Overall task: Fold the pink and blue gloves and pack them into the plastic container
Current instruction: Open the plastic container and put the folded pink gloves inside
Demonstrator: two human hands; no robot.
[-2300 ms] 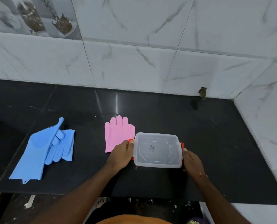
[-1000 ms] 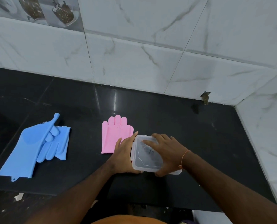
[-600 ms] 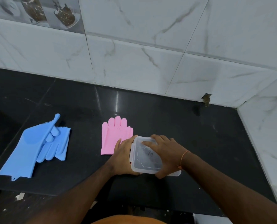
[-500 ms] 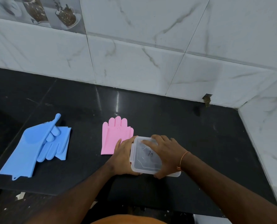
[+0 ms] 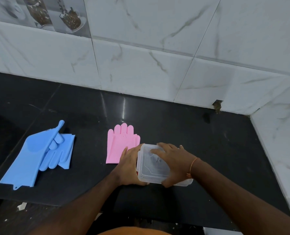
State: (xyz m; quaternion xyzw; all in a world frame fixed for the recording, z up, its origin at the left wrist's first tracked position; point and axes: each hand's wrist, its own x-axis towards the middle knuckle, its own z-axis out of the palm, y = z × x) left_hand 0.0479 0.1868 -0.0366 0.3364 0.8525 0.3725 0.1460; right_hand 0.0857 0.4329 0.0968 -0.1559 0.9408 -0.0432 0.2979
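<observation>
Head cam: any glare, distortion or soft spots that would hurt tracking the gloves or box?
Head view: a narrow vertical glare streak on the black counter behind the pink gloves; wide-angle bending of the tile lines and counter edge; blue gloves sharp; the clear container shows little contrast under the right hand, with the left hand at its side.

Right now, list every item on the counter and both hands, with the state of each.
plastic container: lid on, held by both hands.
lid: near-left corner lifted.
pink gloves: flat, unfolded.
blue gloves: overlapping, not packed.
left hand: against container's left side.
right hand: spread over lid.
</observation>
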